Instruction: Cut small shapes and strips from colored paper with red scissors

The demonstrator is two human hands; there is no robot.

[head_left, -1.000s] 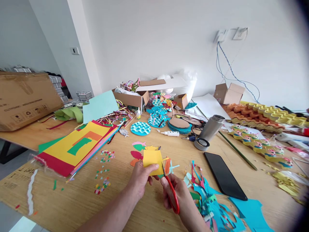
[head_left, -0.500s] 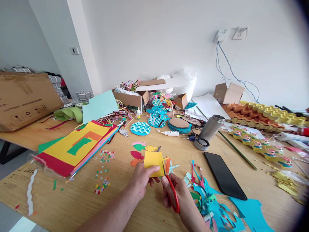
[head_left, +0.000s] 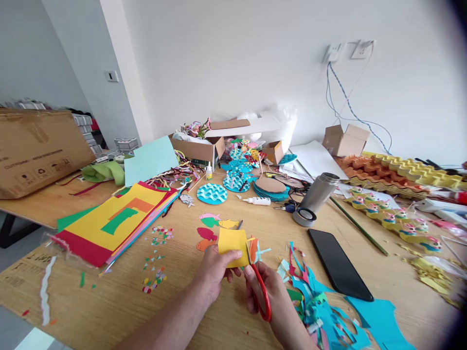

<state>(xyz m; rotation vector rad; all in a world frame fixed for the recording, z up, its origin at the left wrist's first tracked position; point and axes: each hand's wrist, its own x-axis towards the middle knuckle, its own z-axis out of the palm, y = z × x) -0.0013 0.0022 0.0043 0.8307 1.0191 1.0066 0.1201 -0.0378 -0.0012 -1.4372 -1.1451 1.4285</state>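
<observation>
My left hand pinches a small square of yellow paper, thumb on top and fingers underneath. In my right hand is a pair of scissors with red handles. Their blades meet the right edge of the yellow paper, where a thin strip sticks out. Part of the blades is hidden by the paper. Just beyond lie paper fish cut-outs: a pink one, a yellow one and an orange one, with green and red ones among them.
Coloured paper sheets lie at left, with confetti piles nearer me. Blue paper scraps, a black phone and a steel flask are at right. Wavy blue discs and a glue bottle lie farther back.
</observation>
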